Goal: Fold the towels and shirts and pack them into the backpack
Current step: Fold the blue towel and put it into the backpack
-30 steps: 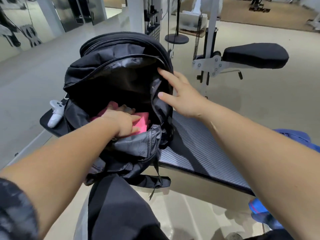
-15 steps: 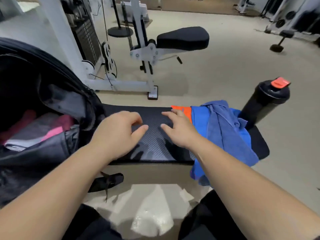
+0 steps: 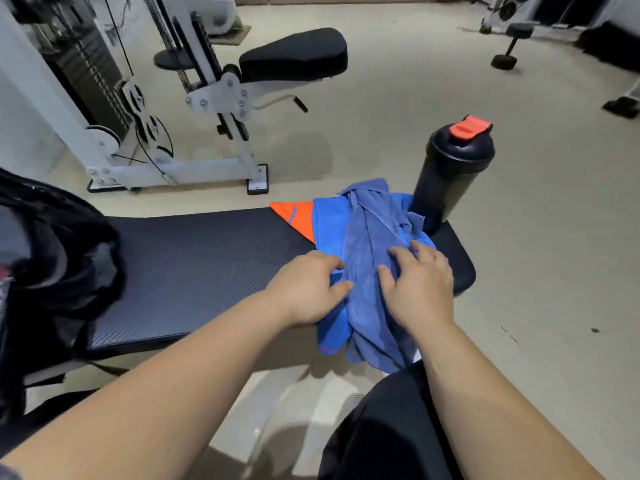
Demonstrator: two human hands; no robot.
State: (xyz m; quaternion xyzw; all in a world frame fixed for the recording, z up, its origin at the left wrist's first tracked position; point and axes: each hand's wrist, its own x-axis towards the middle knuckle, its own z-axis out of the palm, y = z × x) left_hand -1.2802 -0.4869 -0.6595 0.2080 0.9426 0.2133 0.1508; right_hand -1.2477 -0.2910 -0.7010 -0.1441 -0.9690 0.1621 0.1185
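Observation:
A crumpled periwinkle-blue towel (image 3: 372, 237) lies over a bright blue and orange shirt (image 3: 327, 216) at the right end of the black bench (image 3: 207, 265). Both cloths hang over the bench's near edge. My left hand (image 3: 306, 289) rests at the towel's left side, fingers curled against the cloth. My right hand (image 3: 420, 284) lies on the towel's right side with fingers spread. Whether either hand grips the cloth is unclear. The open black backpack (image 3: 59, 268) stands at the bench's left end, blurred, its contents mostly out of view.
A black shaker bottle with an orange cap (image 3: 453, 171) stands on the bench's far right end, just behind the cloths. A white cable machine with a black padded seat (image 3: 294, 55) stands beyond the bench. Dumbbells (image 3: 512, 46) lie on the floor at the far right.
My view swung right from the backpack to the cloth pile. My left hand came out of the backpack and both hands travelled right along the bench onto the blue towel.

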